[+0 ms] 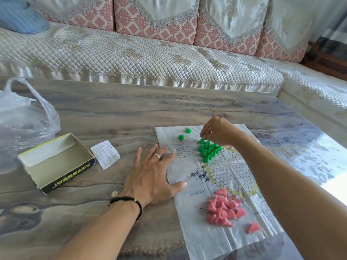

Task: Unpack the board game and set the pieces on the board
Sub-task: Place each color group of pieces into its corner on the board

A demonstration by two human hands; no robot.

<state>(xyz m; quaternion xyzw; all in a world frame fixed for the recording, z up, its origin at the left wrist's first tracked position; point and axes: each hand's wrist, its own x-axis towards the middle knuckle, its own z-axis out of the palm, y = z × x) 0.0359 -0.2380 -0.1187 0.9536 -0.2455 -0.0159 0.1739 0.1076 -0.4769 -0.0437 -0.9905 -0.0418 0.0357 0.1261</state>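
Observation:
A thin paper game board (234, 177) printed with circles lies unfolded on the table. Several green pieces (209, 150) stand upright in a triangle on its far corner. Two loose green pieces (185, 134) sit just beyond them on the board's margin. My right hand (218, 131) hovers over the top of the green triangle, fingertips pinched at the top green piece. My left hand (152, 174) lies flat with spread fingers, pressing the board's left edge. A heap of pink cone pieces (224, 208) lies tumbled on the near part of the board.
The game's open, empty box (56, 162) sits to the left, with a folded paper leaflet (105, 153) beside it. A clear plastic bag (22, 124) lies at the far left. A small die (114, 193) rests near my left wrist. A sofa (150, 59) runs behind the table.

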